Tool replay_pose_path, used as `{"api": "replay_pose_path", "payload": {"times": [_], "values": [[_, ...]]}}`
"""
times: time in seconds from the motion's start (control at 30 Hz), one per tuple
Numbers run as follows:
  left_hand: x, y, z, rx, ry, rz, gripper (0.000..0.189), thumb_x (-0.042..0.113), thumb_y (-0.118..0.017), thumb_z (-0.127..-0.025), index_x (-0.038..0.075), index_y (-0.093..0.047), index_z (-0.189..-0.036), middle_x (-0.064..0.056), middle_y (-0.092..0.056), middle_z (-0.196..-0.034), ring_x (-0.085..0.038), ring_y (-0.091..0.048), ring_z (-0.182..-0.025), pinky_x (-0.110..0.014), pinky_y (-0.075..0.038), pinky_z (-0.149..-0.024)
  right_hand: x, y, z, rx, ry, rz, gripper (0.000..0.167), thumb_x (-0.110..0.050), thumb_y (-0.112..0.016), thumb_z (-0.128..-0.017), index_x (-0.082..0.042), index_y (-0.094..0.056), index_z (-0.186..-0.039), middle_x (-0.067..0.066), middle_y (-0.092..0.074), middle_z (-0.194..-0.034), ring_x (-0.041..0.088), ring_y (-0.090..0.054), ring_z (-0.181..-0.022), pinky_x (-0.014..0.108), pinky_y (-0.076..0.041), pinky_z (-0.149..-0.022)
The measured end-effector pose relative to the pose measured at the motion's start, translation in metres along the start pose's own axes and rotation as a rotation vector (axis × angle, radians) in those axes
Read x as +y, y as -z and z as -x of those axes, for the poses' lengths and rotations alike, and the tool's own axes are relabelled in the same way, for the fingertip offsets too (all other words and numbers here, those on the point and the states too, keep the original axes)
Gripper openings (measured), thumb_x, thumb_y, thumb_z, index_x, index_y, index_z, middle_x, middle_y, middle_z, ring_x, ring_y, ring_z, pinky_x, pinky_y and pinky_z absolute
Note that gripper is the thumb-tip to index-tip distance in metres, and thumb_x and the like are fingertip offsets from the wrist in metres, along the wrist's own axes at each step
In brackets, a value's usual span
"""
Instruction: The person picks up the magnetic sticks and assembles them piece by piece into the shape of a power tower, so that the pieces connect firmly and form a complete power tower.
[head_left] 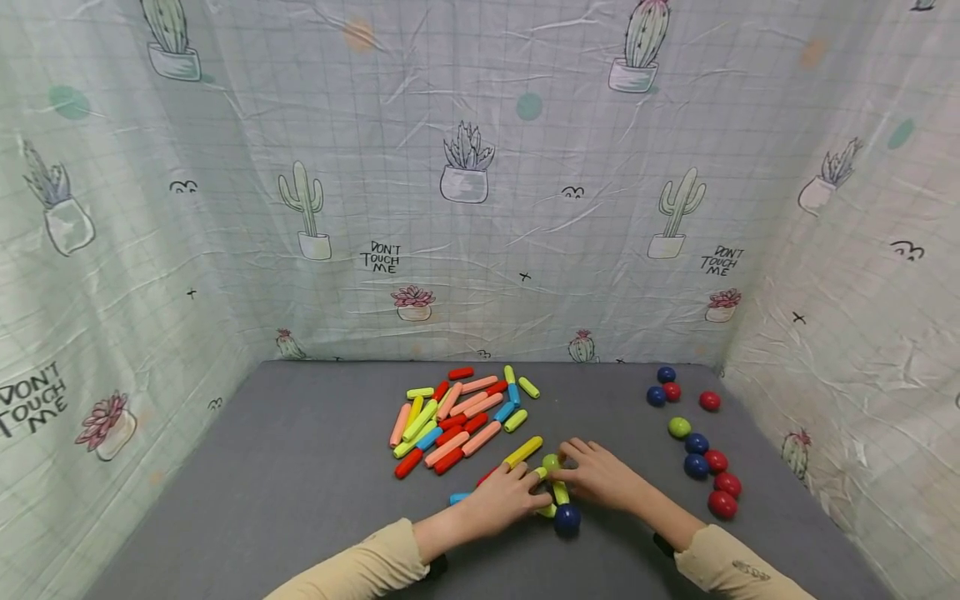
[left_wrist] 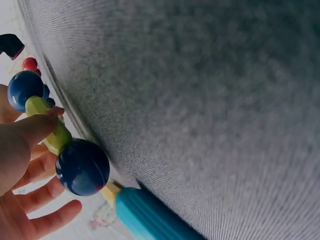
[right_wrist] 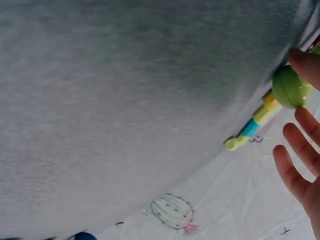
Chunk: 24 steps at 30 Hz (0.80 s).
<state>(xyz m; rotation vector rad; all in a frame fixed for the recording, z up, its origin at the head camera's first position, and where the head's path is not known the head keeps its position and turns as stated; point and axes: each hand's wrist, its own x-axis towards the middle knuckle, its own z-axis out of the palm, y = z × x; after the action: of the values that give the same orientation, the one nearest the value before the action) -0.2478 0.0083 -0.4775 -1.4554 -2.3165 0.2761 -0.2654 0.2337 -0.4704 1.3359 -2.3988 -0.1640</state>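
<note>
My left hand (head_left: 504,502) reaches over a small build of rods and balls. In the left wrist view its thumb and fingers pinch a yellow-green rod (left_wrist: 59,139) with a dark blue ball (left_wrist: 83,168) at one end. My right hand (head_left: 602,475) grips a green ball (right_wrist: 290,89) between thumb and fingertips. From that ball another yellow-green rod (head_left: 560,493) runs toward a dark blue ball (head_left: 567,521) near me. A yellow rod (head_left: 523,451) and a blue rod (head_left: 459,498) stick out around my left hand, which hides the build's middle.
A pile of red, pink, yellow-green and blue rods (head_left: 450,429) lies beyond my hands, left of centre. Several loose balls, such as a red ball (head_left: 722,504) and a green ball (head_left: 679,427), sit at the right on the grey table (head_left: 300,483). A patterned curtain (head_left: 480,225) encloses the table.
</note>
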Motion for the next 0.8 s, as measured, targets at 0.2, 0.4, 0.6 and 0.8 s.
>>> {"api": "replay_pose_path", "payload": {"times": [0.2, 0.4, 0.6, 0.8], "values": [[-0.002, -0.002, -0.004, -0.013, 0.012, 0.001, 0.02, 0.034, -0.053, -0.087, 0.035, -0.056, -0.107, 0.005, -0.056, -0.101, -0.012, -0.047, -0.086, -0.027, -0.044, -0.071, 0.004, -0.003, 0.006, 0.006, -0.029, -0.016, 0.029, -0.025, -0.075, -0.069, -0.029, -0.064, -0.096, 0.001, -0.052, -0.099, 0.015, -0.044, -0.088, 0.032, -0.044, -0.066], [-0.017, -0.006, 0.0, -0.025, 0.088, 0.021, 0.027, 0.034, -0.058, -0.084, 0.03, -0.055, -0.11, 0.003, -0.053, -0.1, -0.013, -0.049, -0.084, -0.023, -0.04, -0.063, 0.011, -0.002, 0.011, -0.05, -0.085, -0.03, 0.026, -0.026, -0.073, -0.071, -0.029, -0.065, -0.096, 0.001, -0.054, -0.1, 0.017, -0.048, -0.089, 0.034, -0.045, -0.069], [-0.038, -0.004, 0.022, 0.024, 0.149, 0.099, 0.024, 0.036, -0.06, -0.083, 0.024, -0.059, -0.103, 0.003, -0.055, -0.085, -0.011, -0.047, -0.073, -0.019, -0.029, -0.056, 0.014, -0.001, 0.011, -0.107, -0.15, -0.131, 0.024, -0.026, -0.071, -0.074, -0.028, -0.066, -0.097, 0.0, -0.052, -0.098, 0.017, -0.049, -0.088, 0.033, -0.044, -0.068], [-0.049, -0.002, 0.046, -0.041, 0.149, 0.141, 0.027, 0.046, -0.058, -0.08, 0.022, -0.061, -0.093, 0.005, -0.053, -0.075, -0.009, -0.045, -0.066, -0.017, -0.023, -0.054, 0.012, -0.001, 0.011, -0.086, -0.169, -0.206, 0.024, -0.029, -0.071, -0.073, -0.029, -0.065, -0.096, -0.003, -0.046, -0.089, 0.009, -0.04, -0.076, 0.022, -0.035, -0.059]]}}
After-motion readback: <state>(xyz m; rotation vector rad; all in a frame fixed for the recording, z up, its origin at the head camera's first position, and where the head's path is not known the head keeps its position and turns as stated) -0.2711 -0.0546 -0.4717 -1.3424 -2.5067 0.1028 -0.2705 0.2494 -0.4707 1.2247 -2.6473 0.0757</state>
